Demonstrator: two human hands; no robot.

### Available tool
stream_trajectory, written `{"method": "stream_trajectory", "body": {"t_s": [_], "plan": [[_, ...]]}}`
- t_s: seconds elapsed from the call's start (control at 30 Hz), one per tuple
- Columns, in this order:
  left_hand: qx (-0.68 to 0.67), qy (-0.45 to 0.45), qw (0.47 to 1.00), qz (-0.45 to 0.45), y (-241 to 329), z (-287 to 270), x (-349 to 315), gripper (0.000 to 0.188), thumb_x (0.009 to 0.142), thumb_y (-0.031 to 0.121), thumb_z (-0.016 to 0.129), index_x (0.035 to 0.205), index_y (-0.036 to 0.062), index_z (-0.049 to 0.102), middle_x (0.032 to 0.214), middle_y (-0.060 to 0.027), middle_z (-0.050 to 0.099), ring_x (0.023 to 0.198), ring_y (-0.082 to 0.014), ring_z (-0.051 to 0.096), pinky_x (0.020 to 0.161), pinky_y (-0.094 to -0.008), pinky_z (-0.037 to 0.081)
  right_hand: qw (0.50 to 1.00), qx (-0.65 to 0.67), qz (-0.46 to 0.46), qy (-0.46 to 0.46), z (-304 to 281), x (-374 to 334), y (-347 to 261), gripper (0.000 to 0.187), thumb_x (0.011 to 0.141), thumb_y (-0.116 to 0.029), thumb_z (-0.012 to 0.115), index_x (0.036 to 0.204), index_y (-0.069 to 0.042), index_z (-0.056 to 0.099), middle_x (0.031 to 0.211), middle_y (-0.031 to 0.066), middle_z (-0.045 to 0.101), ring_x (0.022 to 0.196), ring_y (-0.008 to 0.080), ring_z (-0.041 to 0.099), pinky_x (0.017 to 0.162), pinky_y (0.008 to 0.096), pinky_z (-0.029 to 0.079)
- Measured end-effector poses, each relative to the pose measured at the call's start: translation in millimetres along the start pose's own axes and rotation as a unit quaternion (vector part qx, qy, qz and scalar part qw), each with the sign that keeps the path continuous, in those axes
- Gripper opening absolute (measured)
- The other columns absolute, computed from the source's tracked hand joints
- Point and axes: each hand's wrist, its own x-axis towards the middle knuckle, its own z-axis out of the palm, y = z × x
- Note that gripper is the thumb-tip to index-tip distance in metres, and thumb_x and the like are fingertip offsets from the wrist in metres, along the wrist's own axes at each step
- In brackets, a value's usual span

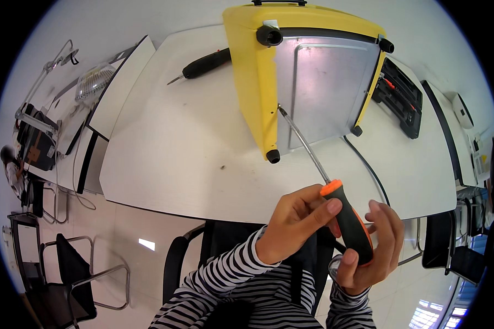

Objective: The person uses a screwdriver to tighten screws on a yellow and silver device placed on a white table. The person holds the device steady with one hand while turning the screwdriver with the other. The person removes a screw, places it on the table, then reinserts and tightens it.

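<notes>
Across the middle, a broad white tabletop (164,153), dark-rimmed along the near edge, above a pale tiled floor (148,290). Close below that edge, a black armchair (175,263), partly covered by striped sleeves (225,268). At left, black chairs (74,263) with tubular metal frames, a side desk carrying a jointed lamp (35,82), and a seated person (12,172). At right, more dark chairs (439,241).

On the far part of the tabletop, a yellow appliance (252,82), metal base toward the near side, four black feet showing. To its left, a black-handled driver (206,63), rear end hidden behind the yellow casing; to its right, an open black tool case (403,101) and a black cord (370,167) trailing nearer.

Between hands and appliance, a screwdriver (354,233), tip at the base's left edge; cannot tell whether seated in a screw. Left hand (291,225) pinching near the orange collar; right hand (387,249) loosely cupped around the handle's end, thumb against it, fingers partly spread.
</notes>
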Motion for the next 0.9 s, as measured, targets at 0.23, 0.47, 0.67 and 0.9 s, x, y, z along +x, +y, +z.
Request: {"method": "stream_trajectory", "body": {"t_s": [0.23,0.47,0.67,0.9], "plan": [[-0.043,-0.006,0.999,-0.01,2.7,4.4,-1.1,0.034,0.085,0.026,0.045,0.096,-0.0062,0.049,0.082,-0.0096,0.055,0.072,-0.0134,0.053,0.065,-0.0244,0.044,0.995,0.068,0.053,-0.057,-8.3,-19.6,-1.1,0.038,0.076,-0.023,0.055,0.1,0.004,0.047,0.067,0.0112,0.055,0.054,0.0194,0.049,0.043,0.025,0.039],[-0.03,-0.008,1.0,-0.004,12.2,2.1,-2.9,0.037,0.084,0.031,0.045,0.092,-0.0054,0.051,0.08,-0.0082,0.055,0.072,-0.012,0.052,0.067,-0.0233,0.042,0.993,-0.086,-0.028,-0.082,-10.3,-23.5,-11.9,0.04,0.067,-0.009,0.063,0.103,-0.021,0.053,0.087,0.01,0.045,0.07,0.0207,0.048,0.053,0.0287,0.041],[-0.007,0.008,1.0,-0.006,12.2,0.7,0.0,0.038,0.083,0.034,0.045,0.086,-0.0037,0.053,0.077,-0.007,0.055,0.071,-0.0112,0.051,0.065,-0.0228,0.041,0.987,-0.107,-0.088,-0.076,-8.2,-20.4,-11.1,0.032,0.07,-0.014,0.062,0.101,-0.017,0.053,0.085,0.0104,0.048,0.069,0.0216,0.05,0.054,0.029,0.043],[-0.025,0.026,0.999,0.007,10.5,1.2,-1.5,0.04,0.083,0.038,0.044,0.082,-0.001,0.053,0.079,-0.0076,0.055,0.07,-0.0121,0.052,0.064,-0.0231,0.042,0.997,0.073,-0.002,-0.032,-2.9,-24.2,-12.6,0.045,0.073,-0.026,0.061,0.103,0.004,0.046,0.072,0.0124,0.054,0.055,0.0206,0.052,0.043,0.0256,0.043]]}}
